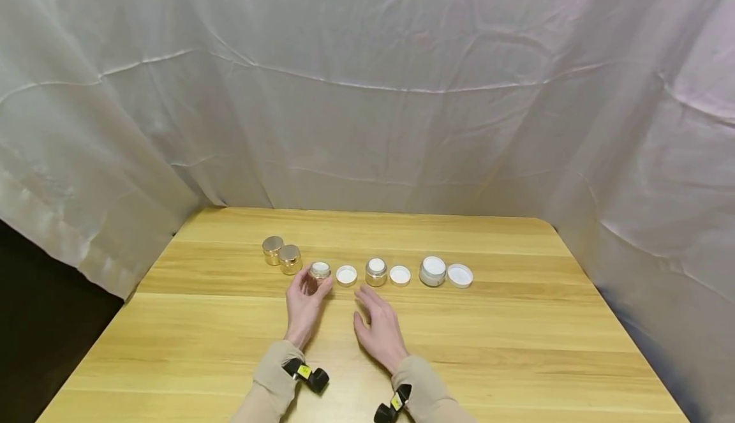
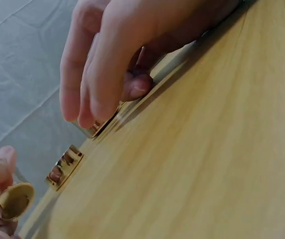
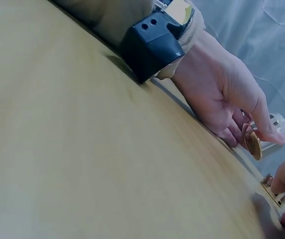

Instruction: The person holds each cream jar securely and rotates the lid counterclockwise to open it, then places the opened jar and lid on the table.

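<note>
On the wooden table (image 1: 505, 346), the left hand (image 1: 305, 308) grips an uncapped jar (image 1: 319, 268), tilted, left of an upturned lid (image 1: 346, 275); the right hand (image 1: 380, 330) is empty, fingers loosely extended. I judge jar positioning in hand; next, level placement.

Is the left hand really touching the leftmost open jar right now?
Touching. The right wrist view shows it: the left hand grips the open jar, thumb lying against its side.
</note>
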Action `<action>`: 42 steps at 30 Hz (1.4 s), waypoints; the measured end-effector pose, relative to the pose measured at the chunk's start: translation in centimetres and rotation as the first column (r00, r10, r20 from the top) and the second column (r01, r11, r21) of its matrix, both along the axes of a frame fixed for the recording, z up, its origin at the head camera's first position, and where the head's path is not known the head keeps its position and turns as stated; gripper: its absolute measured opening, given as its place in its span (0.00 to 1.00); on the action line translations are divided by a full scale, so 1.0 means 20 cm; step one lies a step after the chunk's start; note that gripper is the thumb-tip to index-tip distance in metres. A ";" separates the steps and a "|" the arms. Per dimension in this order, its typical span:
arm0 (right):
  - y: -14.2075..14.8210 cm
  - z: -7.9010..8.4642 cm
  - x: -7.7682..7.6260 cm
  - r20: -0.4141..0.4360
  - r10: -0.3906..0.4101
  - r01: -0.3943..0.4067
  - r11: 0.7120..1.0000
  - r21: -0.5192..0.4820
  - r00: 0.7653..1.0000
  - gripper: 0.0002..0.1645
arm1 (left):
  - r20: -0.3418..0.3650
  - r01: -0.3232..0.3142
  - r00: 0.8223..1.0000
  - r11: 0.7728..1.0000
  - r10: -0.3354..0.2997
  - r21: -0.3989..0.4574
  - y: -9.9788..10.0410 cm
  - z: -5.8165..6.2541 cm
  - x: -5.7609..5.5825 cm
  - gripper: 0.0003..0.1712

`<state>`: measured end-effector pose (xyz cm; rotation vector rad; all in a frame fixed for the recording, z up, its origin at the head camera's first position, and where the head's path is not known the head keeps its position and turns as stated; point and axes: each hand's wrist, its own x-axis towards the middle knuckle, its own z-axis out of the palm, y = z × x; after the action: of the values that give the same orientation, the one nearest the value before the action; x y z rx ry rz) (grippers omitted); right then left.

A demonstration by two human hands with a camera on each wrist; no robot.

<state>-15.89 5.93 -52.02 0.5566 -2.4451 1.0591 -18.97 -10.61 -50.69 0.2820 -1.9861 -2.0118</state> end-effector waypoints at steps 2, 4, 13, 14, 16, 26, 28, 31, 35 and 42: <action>0.03 0.00 0.01 0.025 0.032 -0.032 0.999 -0.024 0.999 0.22 | 0.002 -0.015 1.000 0.999 0.015 -0.045 0.00 0.00 -0.01 0.33; 0.05 0.00 0.02 0.042 0.057 -0.055 0.998 -0.040 0.997 0.22 | 0.001 -0.036 0.999 0.994 0.036 -0.100 0.00 0.00 -0.01 0.31; 0.09 0.01 0.04 0.067 0.102 -0.096 0.991 -0.088 0.993 0.21 | 0.040 0.003 0.999 0.982 0.005 -0.189 0.01 0.03 -0.05 0.30; 0.09 0.01 0.04 0.064 0.101 -0.095 0.992 -0.088 0.993 0.21 | 0.047 0.011 0.999 0.982 -0.002 -0.190 0.01 0.04 -0.05 0.31; 0.09 0.01 0.04 0.060 0.098 -0.092 0.992 -0.092 0.993 0.21 | 0.057 0.022 0.998 0.980 -0.011 -0.197 0.02 0.04 -0.05 0.32; 0.09 0.01 0.03 0.053 0.105 -0.099 0.991 -0.092 0.993 0.21 | 0.069 0.021 0.998 0.976 -0.007 -0.215 0.03 0.06 -0.08 0.32; 0.09 0.01 0.03 0.055 0.105 -0.100 0.991 -0.093 0.993 0.21 | 0.077 0.019 0.997 0.979 -0.003 -0.205 0.03 0.06 -0.09 0.32; 0.09 0.01 0.03 0.061 0.108 -0.102 0.990 -0.097 0.992 0.21 | 0.073 0.010 0.997 0.979 0.005 -0.202 0.03 0.06 -0.10 0.32; 0.08 0.01 0.03 0.070 0.110 -0.103 0.990 -0.100 0.991 0.21 | 0.069 0.004 0.998 0.980 0.010 -0.200 0.03 0.06 -0.10 0.32; 0.09 0.01 0.03 0.079 0.113 -0.104 0.989 -0.106 0.990 0.21 | 0.103 0.038 0.994 0.997 -0.031 -0.063 0.02 0.07 -0.11 0.39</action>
<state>-15.26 7.68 -51.88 0.6294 -2.4402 1.2677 -21.11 -10.17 -49.33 0.3448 -2.1274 -1.9863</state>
